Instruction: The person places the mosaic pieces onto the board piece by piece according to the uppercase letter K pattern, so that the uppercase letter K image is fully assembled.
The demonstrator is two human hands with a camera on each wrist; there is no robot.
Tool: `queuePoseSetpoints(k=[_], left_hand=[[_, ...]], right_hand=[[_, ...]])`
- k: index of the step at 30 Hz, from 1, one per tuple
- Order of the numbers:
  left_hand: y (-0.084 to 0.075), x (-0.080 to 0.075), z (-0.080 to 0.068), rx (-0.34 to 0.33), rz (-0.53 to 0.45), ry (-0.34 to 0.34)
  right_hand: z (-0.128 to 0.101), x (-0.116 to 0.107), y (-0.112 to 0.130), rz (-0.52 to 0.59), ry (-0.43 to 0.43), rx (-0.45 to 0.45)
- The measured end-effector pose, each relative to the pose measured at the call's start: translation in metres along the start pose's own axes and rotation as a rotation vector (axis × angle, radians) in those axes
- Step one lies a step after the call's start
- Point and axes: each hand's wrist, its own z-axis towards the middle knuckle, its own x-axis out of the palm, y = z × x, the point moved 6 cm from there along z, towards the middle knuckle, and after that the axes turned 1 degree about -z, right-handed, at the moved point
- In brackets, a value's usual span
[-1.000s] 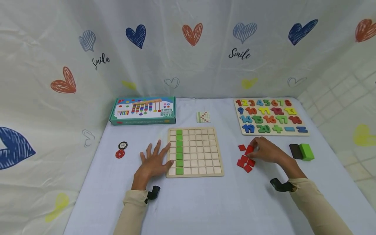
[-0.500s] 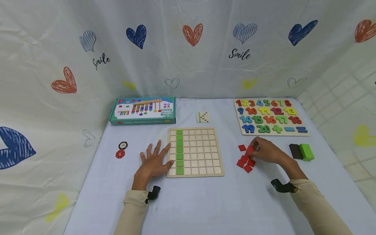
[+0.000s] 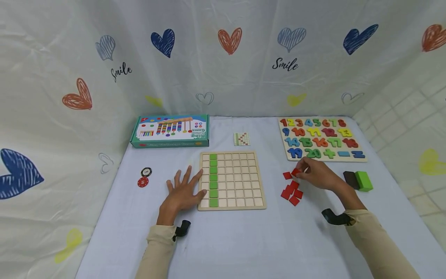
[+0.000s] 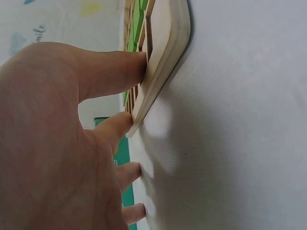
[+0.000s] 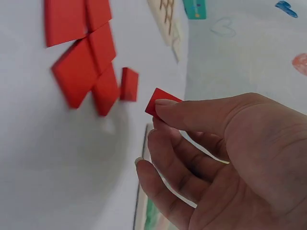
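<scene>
A wooden grid board (image 3: 232, 180) lies mid-table with one column of green tiles (image 3: 213, 178) filled. My left hand (image 3: 182, 190) lies flat on the cloth, fingers spread, its thumb and fingertips against the board's left edge (image 4: 158, 72). To the right, my right hand (image 3: 315, 173) pinches a red square tile (image 3: 296, 172) (image 5: 160, 99) lifted just above the table. Several loose red tiles (image 3: 291, 192) (image 5: 84, 52) lie below and left of that hand.
A teal game box (image 3: 170, 131) sits at the back left, a small pattern card (image 3: 241, 139) behind the board, a number puzzle board (image 3: 320, 138) at the back right. A green block (image 3: 364, 180) with a dark block (image 3: 350, 179) lies right. Two chips (image 3: 144, 176) lie left.
My right hand has lifted one red tile out of the pile and drawn it slightly up and back. The left hand has stayed put against the board.
</scene>
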Motion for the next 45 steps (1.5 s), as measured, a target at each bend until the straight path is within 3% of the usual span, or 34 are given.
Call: queuePoseSetpoints(k=[11, 26, 33, 39, 45], left_hand=[[0.001, 0.001, 0.001, 0.008, -0.004, 0.0], [0.002, 0.001, 0.001, -0.01, 0.005, 0.008], [0.0, 0.002, 0.002, 0.003, -0.005, 0.001], [-0.001, 0.002, 0.003, 0.004, -0.001, 0.0], [0.001, 0.002, 0.003, -0.01, 0.003, 0.003]], right_hand=[[0.034, 0.004, 0.045, -0.009, 0.002, -0.073], [0.111, 0.054, 0.108, 0.023, 0.03, -0.255], [0.134, 0.062, 0.108, 0.004, 0.047, -0.23], [0.141, 0.06, 0.098, 0.007, 0.045, -0.193], [0.142, 0.063, 0.098, 0.037, 0.045, -0.211]])
